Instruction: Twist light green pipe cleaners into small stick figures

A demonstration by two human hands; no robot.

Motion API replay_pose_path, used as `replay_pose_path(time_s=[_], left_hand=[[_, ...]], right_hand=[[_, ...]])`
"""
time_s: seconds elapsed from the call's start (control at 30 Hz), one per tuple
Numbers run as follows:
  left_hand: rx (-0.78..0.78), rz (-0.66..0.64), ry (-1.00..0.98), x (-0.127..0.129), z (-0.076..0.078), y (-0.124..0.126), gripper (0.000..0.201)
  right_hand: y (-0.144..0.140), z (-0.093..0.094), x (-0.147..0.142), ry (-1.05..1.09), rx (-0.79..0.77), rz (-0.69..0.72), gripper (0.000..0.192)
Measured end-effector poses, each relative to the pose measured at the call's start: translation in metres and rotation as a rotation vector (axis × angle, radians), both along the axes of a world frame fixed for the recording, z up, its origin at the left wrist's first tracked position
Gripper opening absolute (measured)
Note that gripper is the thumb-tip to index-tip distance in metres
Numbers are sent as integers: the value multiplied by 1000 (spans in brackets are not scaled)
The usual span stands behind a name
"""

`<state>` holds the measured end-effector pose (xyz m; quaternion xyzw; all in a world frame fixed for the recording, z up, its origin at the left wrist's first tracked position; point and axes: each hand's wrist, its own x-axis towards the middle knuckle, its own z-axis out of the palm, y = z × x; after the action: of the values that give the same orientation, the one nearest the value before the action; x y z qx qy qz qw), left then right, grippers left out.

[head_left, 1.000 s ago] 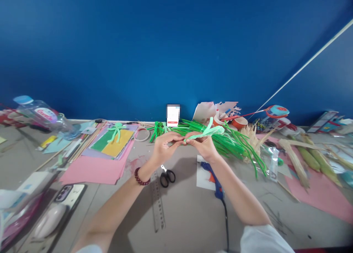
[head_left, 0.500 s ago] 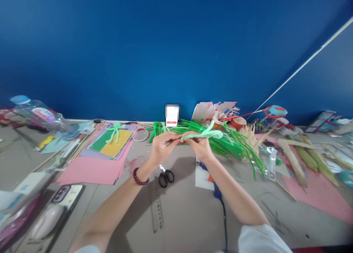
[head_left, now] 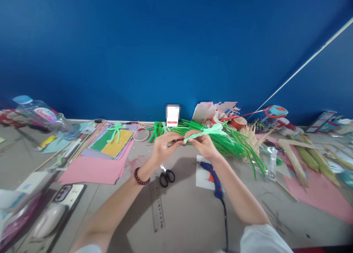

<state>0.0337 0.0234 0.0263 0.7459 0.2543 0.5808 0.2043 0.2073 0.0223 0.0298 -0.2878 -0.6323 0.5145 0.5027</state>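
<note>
Since half a second ago the pale stem (head_left: 205, 132) has levelled out between your pinching left hand (head_left: 163, 148) and right hand (head_left: 204, 145), above the worktop (head_left: 187, 216) at 12 o'clock, so the twisting continues.

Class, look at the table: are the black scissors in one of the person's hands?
No. The black scissors lie on the table below the left hand, while both hands pinch a light green pipe cleaner.

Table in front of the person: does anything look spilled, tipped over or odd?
Yes. A clear plastic bottle lies on its side at the far left, and a reddish smear stains the table beside the pink paper. Otherwise it is just craft clutter.
</note>
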Motion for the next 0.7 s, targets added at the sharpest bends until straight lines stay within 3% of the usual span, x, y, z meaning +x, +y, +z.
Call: replay_pose_path(time_s=[0.27, 0.57, 0.7], left_hand=[[-39, -31, 34, -1, 3, -1, 6], [-156, 53, -35, 7, -4, -7, 8], [-114, -17, 26, 4, -3, -3, 8]], right_hand=[[-2, 6, 3, -102, 52, -50, 23], [-1, 4, 2, -10, -65, -53, 22], [0, 6, 3, -25, -38, -80, 23]])
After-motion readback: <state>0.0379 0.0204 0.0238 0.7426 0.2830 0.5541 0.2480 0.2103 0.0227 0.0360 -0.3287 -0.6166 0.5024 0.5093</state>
